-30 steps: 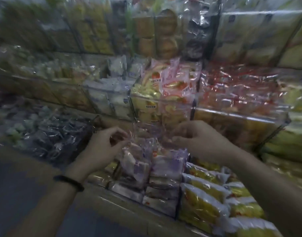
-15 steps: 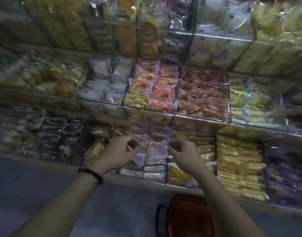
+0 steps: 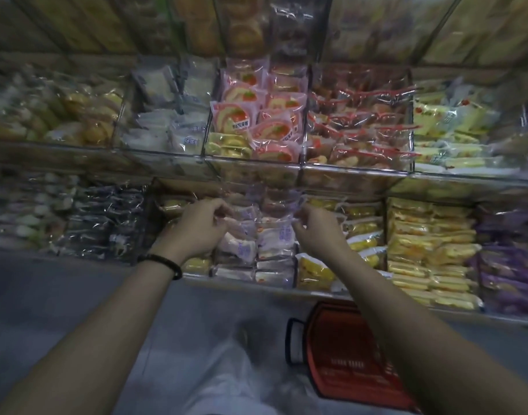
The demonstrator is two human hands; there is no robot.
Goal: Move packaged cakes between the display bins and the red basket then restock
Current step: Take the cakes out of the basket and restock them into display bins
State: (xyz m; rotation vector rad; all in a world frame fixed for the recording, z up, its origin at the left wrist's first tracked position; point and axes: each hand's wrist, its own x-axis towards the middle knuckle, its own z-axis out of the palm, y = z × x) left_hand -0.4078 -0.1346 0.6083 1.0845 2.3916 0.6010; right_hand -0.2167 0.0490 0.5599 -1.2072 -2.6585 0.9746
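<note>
**A:** While both hands are up at the shelf, what exactly have they got?

**B:** Left hand (image 3: 200, 232) and right hand (image 3: 313, 232) each have fingers curled, pinching opposite edges of a clear cake packet (image 3: 268, 202) stretched between them. It hangs just above the purple-and-white cake packs (image 3: 271, 238) stacked under the hands. Blur hides whether it is one packet or several stuck together.

**A:** So how should it be handled?

**B:** I'd judge it is either going down onto that stack or coming away toward the red basket (image 3: 346, 363). That sits on the floor below the right forearm, nearer the person. Either way, hold the film by its sealed edges, not the cake, and carry it level so nothing gets squashed.

**A:** Anything to catch on?

**B:** The upper bin's clear front edge (image 3: 256, 164) runs close above both hands, so lifting straight up is a poor choice. Yellow cake packs (image 3: 364, 232) sit just right of the right hand, and dark-wrapped packs (image 3: 107, 223) lie left of the left hand. Open room lies back toward the person and downward. The basket's black handle (image 3: 292, 339) stands at its left side, so come in from above.
</note>
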